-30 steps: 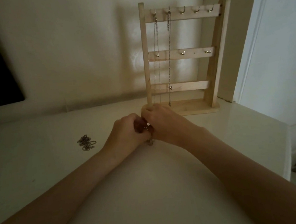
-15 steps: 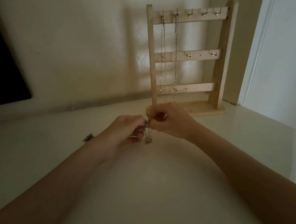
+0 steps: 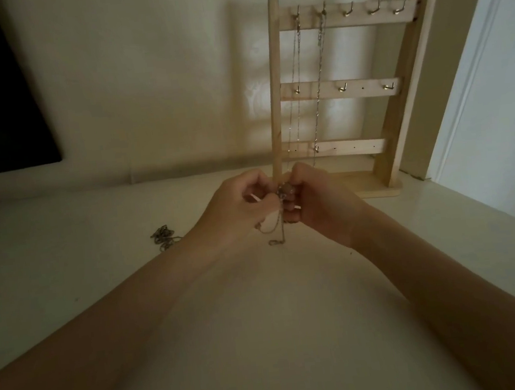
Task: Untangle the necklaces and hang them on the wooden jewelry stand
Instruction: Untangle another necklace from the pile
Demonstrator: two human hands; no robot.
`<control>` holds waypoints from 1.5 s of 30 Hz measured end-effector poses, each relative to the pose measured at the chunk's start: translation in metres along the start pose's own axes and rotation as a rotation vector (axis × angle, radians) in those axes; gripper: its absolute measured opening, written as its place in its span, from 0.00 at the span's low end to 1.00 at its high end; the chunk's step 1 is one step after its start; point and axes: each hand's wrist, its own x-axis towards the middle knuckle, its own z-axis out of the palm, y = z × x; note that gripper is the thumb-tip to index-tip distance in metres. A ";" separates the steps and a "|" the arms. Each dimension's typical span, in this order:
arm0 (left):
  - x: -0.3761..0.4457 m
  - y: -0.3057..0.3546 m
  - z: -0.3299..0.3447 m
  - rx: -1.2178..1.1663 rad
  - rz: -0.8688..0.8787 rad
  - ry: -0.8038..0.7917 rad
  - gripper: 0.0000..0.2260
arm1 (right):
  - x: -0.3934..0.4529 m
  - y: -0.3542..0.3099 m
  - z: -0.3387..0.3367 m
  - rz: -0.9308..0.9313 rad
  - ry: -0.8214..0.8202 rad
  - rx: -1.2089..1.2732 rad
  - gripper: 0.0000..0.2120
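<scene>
Both hands are raised just above the bench (image 3: 264, 337), working one tangled necklace (image 3: 277, 227) between them in front of the wooden jewelry stand (image 3: 273, 98). The left hand (image 3: 235, 209) has its fingers curled and pinching the chain near its upper knot; the right hand (image 3: 317, 201) likewise has its fingers curled tight on the same bunch, so neither hand is free. A short loop and the clasp end dangle below the two hands, clear of the bench surface. Two chains (image 3: 309, 94) already hang from the first two hooks of the stand's top rail; three top hooks (image 3: 373, 10) further right stand bare. A further heap of chain (image 3: 162, 237) lies on the bench, well to the left, untouched. Assessment: the step in hand is loosening the knot. It is best done by easing the loops apart with fingertip pulls rather than hauling on the ends, which would likely tighten it. The lighting is dim and the links are fine; the exact state of the knot cannot be determined.
</scene>
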 end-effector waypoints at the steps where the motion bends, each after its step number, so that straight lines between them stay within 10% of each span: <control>1: 0.000 0.001 -0.001 -0.030 -0.036 0.012 0.09 | 0.000 0.000 -0.001 0.012 -0.027 -0.004 0.06; 8: 0.003 0.003 -0.006 -0.418 -0.399 0.038 0.08 | -0.005 -0.002 -0.005 0.070 -0.219 -0.190 0.06; 12: 0.003 0.001 -0.014 -0.717 -0.573 0.043 0.07 | 0.002 0.004 -0.005 -0.073 0.054 -0.992 0.15; 15: 0.001 0.003 -0.009 -0.691 -0.570 -0.010 0.08 | 0.004 0.006 -0.011 -0.161 0.255 -1.093 0.12; 20: -0.005 0.006 0.003 -0.342 -0.435 -0.089 0.07 | 0.003 0.000 -0.017 -0.162 0.485 -0.566 0.09; 27: -0.005 -0.006 -0.003 -0.192 -0.451 0.017 0.07 | -0.004 -0.014 -0.019 0.174 0.132 0.344 0.17; 39: 0.006 -0.016 -0.019 -0.854 -0.637 0.144 0.06 | -0.005 -0.010 -0.021 0.177 -0.105 0.220 0.02; 45: 0.004 -0.018 -0.011 0.018 -0.308 0.125 0.08 | -0.004 -0.011 -0.025 0.098 -0.057 0.257 0.03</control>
